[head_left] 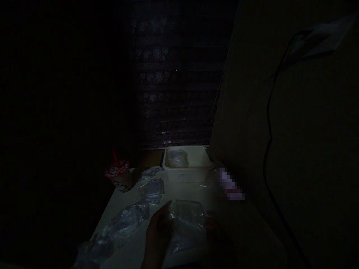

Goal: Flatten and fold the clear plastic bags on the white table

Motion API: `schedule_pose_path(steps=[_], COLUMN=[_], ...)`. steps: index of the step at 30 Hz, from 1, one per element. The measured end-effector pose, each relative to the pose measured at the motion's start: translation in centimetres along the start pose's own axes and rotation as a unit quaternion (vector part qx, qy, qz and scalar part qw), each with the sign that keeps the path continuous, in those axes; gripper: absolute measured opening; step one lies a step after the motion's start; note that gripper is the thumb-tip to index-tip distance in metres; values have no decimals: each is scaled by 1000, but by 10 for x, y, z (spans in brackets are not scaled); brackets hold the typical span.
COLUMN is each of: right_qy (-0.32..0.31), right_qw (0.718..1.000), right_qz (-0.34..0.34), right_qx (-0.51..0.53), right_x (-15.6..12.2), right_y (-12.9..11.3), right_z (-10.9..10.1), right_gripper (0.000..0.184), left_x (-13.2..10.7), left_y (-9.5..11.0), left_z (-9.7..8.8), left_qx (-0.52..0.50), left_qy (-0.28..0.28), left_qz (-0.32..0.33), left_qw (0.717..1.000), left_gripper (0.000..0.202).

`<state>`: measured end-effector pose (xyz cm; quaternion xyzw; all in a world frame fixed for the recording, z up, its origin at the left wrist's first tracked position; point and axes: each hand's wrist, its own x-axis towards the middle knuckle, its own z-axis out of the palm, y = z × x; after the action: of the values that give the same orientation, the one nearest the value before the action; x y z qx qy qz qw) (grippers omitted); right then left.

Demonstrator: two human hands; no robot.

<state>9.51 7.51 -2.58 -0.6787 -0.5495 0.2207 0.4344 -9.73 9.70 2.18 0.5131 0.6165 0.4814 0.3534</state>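
The view is very dark. Near the front of the white table, a clear plastic bag [187, 226] is held up between my two hands. Its left edge is in my left hand [158, 226], with the thumb side toward the bag. My right hand [214, 228] grips the right edge, mostly lost in shadow. Whatever the bag contains, if anything, I cannot make out. Left of my hands lies a trail of crumpled clear plastic bags [126, 220], and a flatter clear packet [154, 187] rests farther back.
At the table's [179, 191] far end stands a white plastic bin [187, 173] with clear packets [177, 158] inside. A lidded cup [122, 181] with a red straw stands at the left edge. A blurred pinkish item [231, 185] lies right. A black cable [268, 142] hangs along the right wall.
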Motion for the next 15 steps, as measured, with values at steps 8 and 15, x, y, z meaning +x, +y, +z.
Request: schedule_pose_path(steps=[8, 15], right_qy=[-16, -9], right_qw=[1000, 1000], right_qz=[-17, -19], right_qx=[-3, 7], right_x=[0, -1], right_y=[-17, -14], right_z=[-8, -3], right_gripper=[30, 28], left_x=[-41, -51], left_y=[8, -14], left_z=[-5, 1], left_qx=[34, -128], left_qy=[5, -56], left_qz=[-63, -191], left_qw=[997, 972], left_gripper=[43, 66])
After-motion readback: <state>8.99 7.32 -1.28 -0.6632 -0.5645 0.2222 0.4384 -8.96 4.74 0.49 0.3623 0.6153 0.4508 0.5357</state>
